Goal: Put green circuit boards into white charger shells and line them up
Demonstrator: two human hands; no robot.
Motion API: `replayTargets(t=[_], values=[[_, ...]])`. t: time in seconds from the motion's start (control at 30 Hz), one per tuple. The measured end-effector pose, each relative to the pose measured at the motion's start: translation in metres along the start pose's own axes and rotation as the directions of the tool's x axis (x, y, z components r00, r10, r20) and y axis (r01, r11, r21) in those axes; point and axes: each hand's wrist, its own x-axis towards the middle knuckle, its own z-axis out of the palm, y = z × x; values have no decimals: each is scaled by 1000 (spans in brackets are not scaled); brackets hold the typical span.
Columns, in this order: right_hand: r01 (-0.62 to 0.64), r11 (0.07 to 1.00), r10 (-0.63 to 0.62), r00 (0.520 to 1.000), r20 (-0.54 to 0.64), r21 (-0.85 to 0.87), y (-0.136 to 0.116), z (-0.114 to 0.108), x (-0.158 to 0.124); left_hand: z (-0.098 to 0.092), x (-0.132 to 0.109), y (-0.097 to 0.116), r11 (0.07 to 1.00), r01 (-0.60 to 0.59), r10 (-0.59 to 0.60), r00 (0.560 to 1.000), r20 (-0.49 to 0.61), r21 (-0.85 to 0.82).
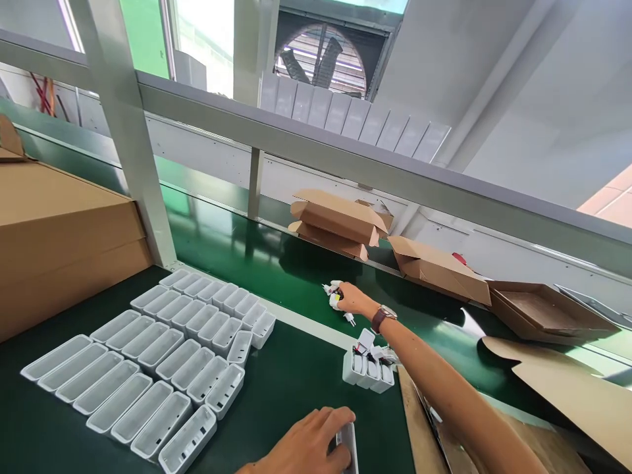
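Note:
My left hand (316, 442) is at the bottom middle, its thumb and fingers closed on a white plastic case (348, 444) that stands partly hidden behind them. Reaching over the green belt, my right hand (349, 298) wears a watch at the wrist and closes on a small white cabled part (334, 301); a white plug (349, 319) dangles below it. Between the hands, a small group of white cases (368, 370) holds white parts with cables. Many open white cases (162, 349) lie in slanting rows on the dark green table at the left.
A large cardboard box (69, 243) stands at the left edge. Behind the green belt (237, 247), open cartons (439, 270) line the far side. Cardboard sheets (573, 395) lie at the right. A metal frame post (129, 145) rises behind the rows of cases.

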Motion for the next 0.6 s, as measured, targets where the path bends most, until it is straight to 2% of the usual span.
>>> replayTargets(t=[0.13,0.23,0.3,0.37,0.47,0.6], values=[[67,996,-61,994,90,-65,-21,-1,5,-21,6,0,999,-29,30,999,46,-17],[78,992,-72,995,64,-98,-29,-23,-11,-38,8,4,995,-96,96,995,27,4],[46,992,-45,999,7,-115,-28,-46,-33,-49,9,9,995,-100,100,995,29,-7],[-14,992,7,999,-52,-129,-21,-70,-64,-58,9,13,996,-78,79,996,48,-33],[-133,981,116,986,-124,-144,-4,-103,-127,-64,9,16,996,-49,54,997,53,-80],[-301,942,266,939,-220,-148,19,-126,-227,-60,8,15,992,-38,44,997,56,-117]])
